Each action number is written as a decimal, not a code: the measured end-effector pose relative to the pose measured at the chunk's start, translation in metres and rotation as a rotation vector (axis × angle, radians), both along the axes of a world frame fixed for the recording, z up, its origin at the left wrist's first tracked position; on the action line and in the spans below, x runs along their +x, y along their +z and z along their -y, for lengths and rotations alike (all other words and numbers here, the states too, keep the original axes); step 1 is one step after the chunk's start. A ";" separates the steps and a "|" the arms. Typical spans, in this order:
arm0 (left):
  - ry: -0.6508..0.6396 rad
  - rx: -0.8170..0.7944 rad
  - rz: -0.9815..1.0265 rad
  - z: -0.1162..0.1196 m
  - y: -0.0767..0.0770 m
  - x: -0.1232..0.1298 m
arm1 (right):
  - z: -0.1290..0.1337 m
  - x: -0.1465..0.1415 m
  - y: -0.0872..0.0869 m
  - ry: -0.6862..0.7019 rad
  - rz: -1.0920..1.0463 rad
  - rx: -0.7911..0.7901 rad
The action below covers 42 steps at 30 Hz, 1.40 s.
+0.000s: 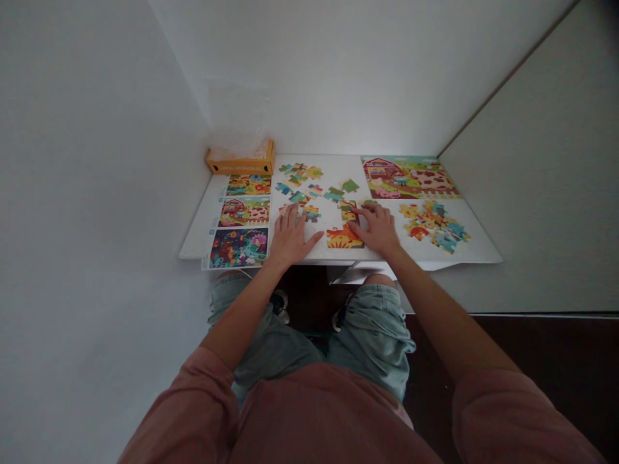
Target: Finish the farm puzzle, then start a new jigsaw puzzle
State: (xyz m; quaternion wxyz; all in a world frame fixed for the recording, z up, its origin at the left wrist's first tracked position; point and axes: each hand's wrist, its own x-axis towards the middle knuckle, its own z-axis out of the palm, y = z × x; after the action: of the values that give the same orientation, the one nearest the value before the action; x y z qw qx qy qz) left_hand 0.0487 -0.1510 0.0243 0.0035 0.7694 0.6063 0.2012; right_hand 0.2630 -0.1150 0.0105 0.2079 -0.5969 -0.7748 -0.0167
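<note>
My left hand (289, 238) rests on the white table with its fingers spread. Its fingertips lie beside loose jigsaw pieces (312, 214). Just to the right, my right hand (380, 230) has its thumb and index finger on a puzzle piece (349, 214) in the right column of a partly joined jigsaw. The joined part (338, 239) is orange and yellow along the bottom, near the table's front edge. Part of that column is hidden under the fingers. More loose pieces (333, 194) lie above both hands, and a green piece (350, 185) sits among them.
At the left stand an orange box (242, 166) with clear plastic in it and a sheet of three small pictures (244, 212). A farm picture (410, 178) lies at the back right, above a heap of pieces (436, 227). Walls (319, 77) enclose the table (196, 222).
</note>
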 end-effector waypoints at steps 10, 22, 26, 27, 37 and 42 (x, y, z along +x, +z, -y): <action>-0.019 -0.007 0.002 -0.002 -0.003 -0.001 | 0.000 0.001 0.001 -0.010 0.015 0.002; 0.024 -0.011 0.003 0.001 0.001 0.000 | -0.001 0.001 -0.001 -0.010 0.010 -0.003; 0.037 -0.028 -0.007 0.001 0.002 -0.001 | -0.001 0.000 -0.001 0.003 -0.005 0.008; 0.041 -0.027 0.003 0.002 0.002 -0.001 | -0.001 0.000 -0.001 0.005 -0.010 0.013; 0.061 -0.062 0.034 0.002 0.001 -0.007 | -0.001 -0.004 -0.003 0.011 -0.040 -0.003; 0.077 -0.042 0.031 0.003 0.000 -0.008 | -0.001 -0.004 -0.005 0.017 -0.032 0.017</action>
State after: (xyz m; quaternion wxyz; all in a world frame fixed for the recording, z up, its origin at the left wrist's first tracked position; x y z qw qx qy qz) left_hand 0.0411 -0.1544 0.0240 0.0212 0.7419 0.6395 0.2003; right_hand 0.2591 -0.1137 0.0055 0.2256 -0.5886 -0.7762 -0.0119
